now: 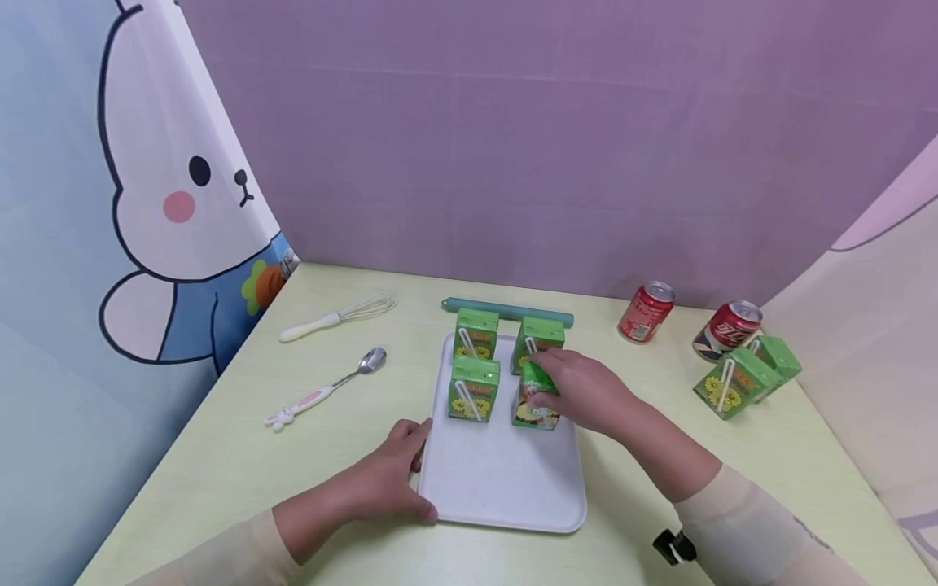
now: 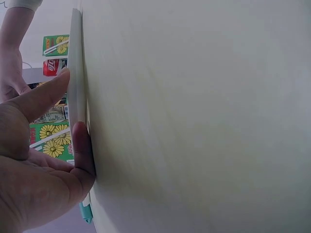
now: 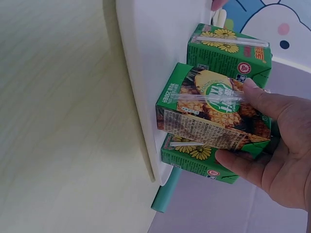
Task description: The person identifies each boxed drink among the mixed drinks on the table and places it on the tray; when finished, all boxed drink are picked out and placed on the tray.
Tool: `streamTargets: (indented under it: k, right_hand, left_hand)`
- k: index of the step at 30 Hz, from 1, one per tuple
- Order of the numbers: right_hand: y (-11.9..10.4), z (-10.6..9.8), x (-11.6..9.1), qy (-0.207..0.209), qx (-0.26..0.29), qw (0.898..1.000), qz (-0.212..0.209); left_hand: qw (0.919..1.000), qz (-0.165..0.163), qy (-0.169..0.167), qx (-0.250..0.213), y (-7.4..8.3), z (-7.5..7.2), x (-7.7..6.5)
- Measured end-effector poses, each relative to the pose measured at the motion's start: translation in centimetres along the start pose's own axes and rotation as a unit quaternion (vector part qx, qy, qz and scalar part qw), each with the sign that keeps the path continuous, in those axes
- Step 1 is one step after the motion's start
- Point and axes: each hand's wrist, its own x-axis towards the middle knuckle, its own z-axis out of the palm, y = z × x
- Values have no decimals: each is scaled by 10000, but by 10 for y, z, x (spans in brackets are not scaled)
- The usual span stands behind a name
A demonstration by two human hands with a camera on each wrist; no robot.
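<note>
A white tray (image 1: pixel 513 480) lies on the table with several green juice boxes on its far half. My left hand (image 1: pixel 388 476) holds the tray's left edge, thumb near the near corner and fingers farther along the rim. My right hand (image 1: pixel 589 391) grips a pineapple juice box (image 3: pixel 209 107) from above, between thumb and fingers. That box stands at the tray's right side, its bottom at or close to the surface. Beside it is a chrysanthemum-print juice box (image 1: pixel 475 391); behind are another left juice box (image 1: pixel 476 334) and a right juice box (image 1: pixel 538 338).
A teal rod (image 1: pixel 509 312) lies behind the tray. On the left are a whisk (image 1: pixel 337 317) and a rabbit-handled spoon (image 1: pixel 326 391). To the right stand a red can (image 1: pixel 646 312), a cola can (image 1: pixel 728 330) and two more juice boxes, the nearer juice box (image 1: pixel 736 382) tilted.
</note>
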Motion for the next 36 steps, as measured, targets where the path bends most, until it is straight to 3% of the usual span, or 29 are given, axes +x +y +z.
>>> streamTargets:
  k: [24, 29, 36]
  right_hand:
    - [4, -1, 0, -85, 322, 9994, 3]
    - [19, -12, -4, 14, 678, 9975, 215]
    - [60, -45, -19, 475, 753, 9942, 609]
  left_hand:
    - [10000, -66, -31, -11, 1, -1, 0]
    - [10000, -39, -40, -80, 0, 0, 0]
    - [9999, -47, -32, -87, 2, -1, 0]
